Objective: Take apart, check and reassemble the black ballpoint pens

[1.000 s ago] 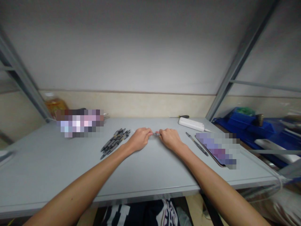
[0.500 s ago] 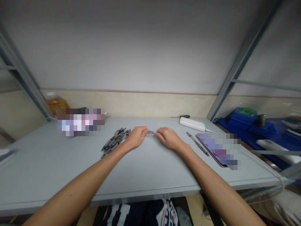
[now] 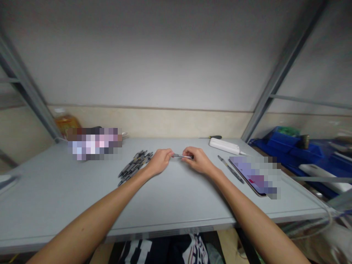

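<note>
A thin grey pen [image 3: 180, 156] lies level between my two hands, over the middle of the grey table. The fingertips of my left hand [image 3: 160, 161] pinch its left end. My right hand [image 3: 198, 160] is curled around the dark right end, with thumb and fingers on it; part of the grip is hidden. Just left of my left hand lies a pile of similar grey-black pens [image 3: 134, 164], partly behind the forearm. One more pen [image 3: 231, 169] rests alone to the right of my right hand.
Right of the lone pen lies a flat, phone-like device [image 3: 247, 172], partly blurred out. Behind are a white power strip [image 3: 224, 146] and a screwdriver [image 3: 216, 137]. A bottle [image 3: 66, 123] and a blurred-out bundle stand back left. Blue bins [image 3: 286, 141] sit beyond the metal post at right.
The fingers of my right hand have shifted along the pen and loosened, so more of its right part shows. My left hand has stayed in place.
</note>
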Demonstrator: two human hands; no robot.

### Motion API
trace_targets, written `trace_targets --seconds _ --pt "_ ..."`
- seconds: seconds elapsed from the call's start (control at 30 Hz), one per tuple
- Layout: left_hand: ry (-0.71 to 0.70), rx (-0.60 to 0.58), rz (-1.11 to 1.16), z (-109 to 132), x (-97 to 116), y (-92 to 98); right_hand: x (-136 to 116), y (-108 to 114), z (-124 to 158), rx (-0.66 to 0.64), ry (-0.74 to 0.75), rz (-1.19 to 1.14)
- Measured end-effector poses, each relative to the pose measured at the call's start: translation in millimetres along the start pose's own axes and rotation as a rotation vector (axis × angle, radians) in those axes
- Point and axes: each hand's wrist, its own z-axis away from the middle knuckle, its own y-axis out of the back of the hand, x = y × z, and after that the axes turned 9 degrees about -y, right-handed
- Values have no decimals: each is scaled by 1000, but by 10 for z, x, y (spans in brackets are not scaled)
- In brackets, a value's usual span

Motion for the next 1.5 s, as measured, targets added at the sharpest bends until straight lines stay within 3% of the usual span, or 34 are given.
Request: trace_targets --seconds 0.23,0.4,0.6,0.77,0.97,1.13,1.3,1.5 --pt "4 3 0 2 -12 5 -24 31 -1 -77 -51 -37" --pt "1 0 6 6 -8 -2 -36 44 4 -20 -85 -107" --pt "18 5 9 1 5 19 4 51 -9 -102 -96 -140" --pt "18 23 13 1 -28 5 28 57 -23 -24 -118 -194" --pt "62 53 -20 -1 -18 50 61 77 -44 -91 -154 -274" --pt "79 58 7 -13 -25 56 71 90 -62 -2 -158 -365" --pt "173 60 47 -24 -94 51 122 119 -68 165 -136 -309" --pt "178 69 38 -16 -130 70 139 146 -68 187 -131 -234"
